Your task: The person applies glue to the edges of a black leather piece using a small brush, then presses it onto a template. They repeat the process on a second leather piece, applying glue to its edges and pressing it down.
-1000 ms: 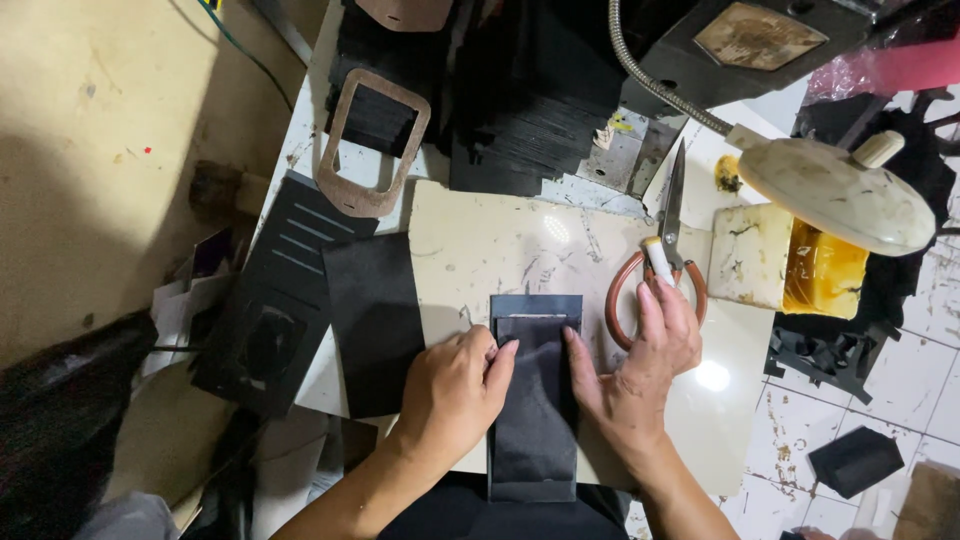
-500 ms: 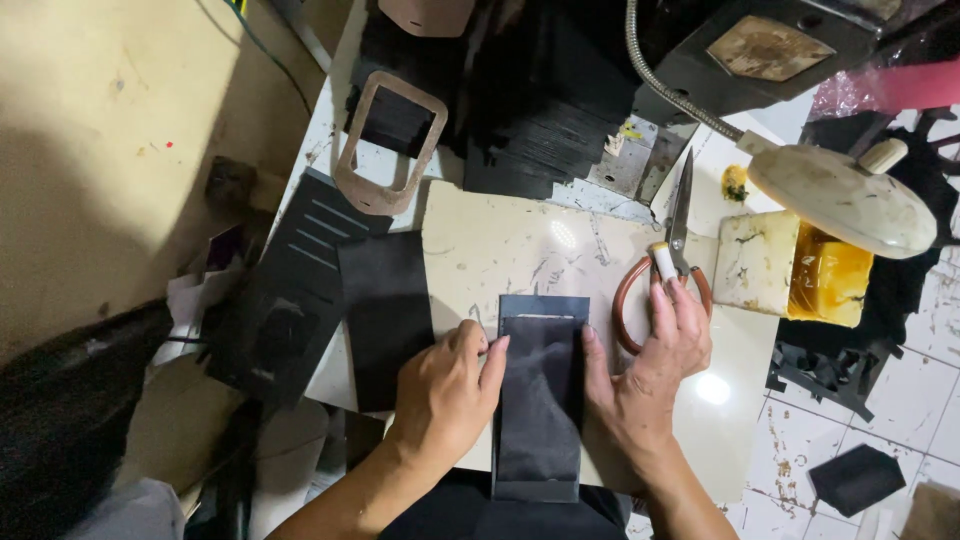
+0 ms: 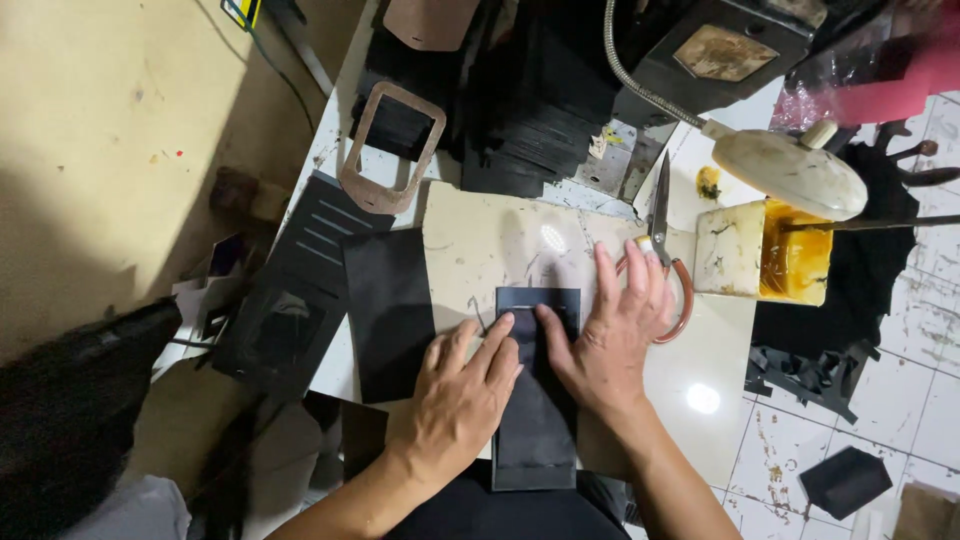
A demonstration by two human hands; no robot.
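Head view showed both hands, left [image 3: 463, 385] and right [image 3: 607, 335], flat and open, pressing a black strip [image 3: 537, 400]. Its top fold looked laid; scissors [image 3: 662, 235] lay unused

we see a pink plastic bag [image 3: 900, 75] at 2 o'clock | a yellow-edged label [image 3: 243, 11] at 11 o'clock | no screens or signs

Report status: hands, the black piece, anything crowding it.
Left hand and right hand flat on the black rectangular piece, nothing gripped. Piece lies on the pale board. Scissors under right fingers; black sheet alongside left.
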